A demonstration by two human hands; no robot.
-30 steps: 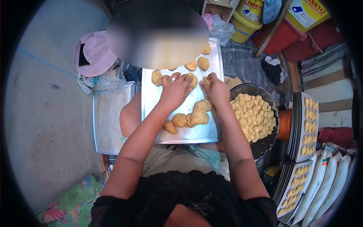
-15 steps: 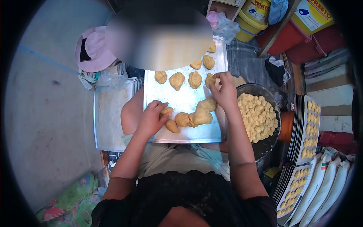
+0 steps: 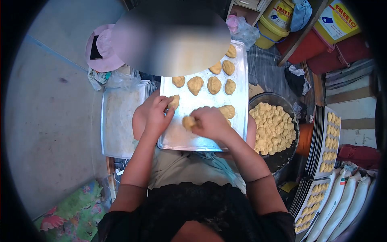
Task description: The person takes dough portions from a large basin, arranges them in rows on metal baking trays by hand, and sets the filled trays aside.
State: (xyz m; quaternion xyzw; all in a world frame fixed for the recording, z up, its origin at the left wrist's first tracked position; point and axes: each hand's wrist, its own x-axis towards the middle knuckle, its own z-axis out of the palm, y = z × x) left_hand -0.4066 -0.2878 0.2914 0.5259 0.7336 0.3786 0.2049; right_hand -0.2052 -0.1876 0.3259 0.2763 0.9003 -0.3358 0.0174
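Observation:
My left hand (image 3: 158,115) pinches a piece of yellowish dough (image 3: 174,102) at the left side of a shiny metal tray (image 3: 173,135). Curled over the tray's lower middle, my right hand (image 3: 211,123) grips another dough piece (image 3: 188,122), slightly blurred. Just beyond its knuckles, more dough lumps (image 3: 227,111) lie partly hidden. Farther up the tray, rounded dough pieces (image 3: 214,85) sit spaced in rows. The tray rests across my lap, and a blurred patch covers its upper left part.
A black basin (image 3: 278,161) full of small dough pieces stands at the right. Stacked trays with dough (image 3: 331,141) are beyond it. More flat trays (image 3: 121,121) lie at the left, beneath a pink hat (image 3: 105,48). Yellow buckets (image 3: 276,24) stand at the upper right.
My right hand has left the dough piece at the row's right end and come down to the lower middle. My left hand has moved up with its dough. The view has shifted slightly.

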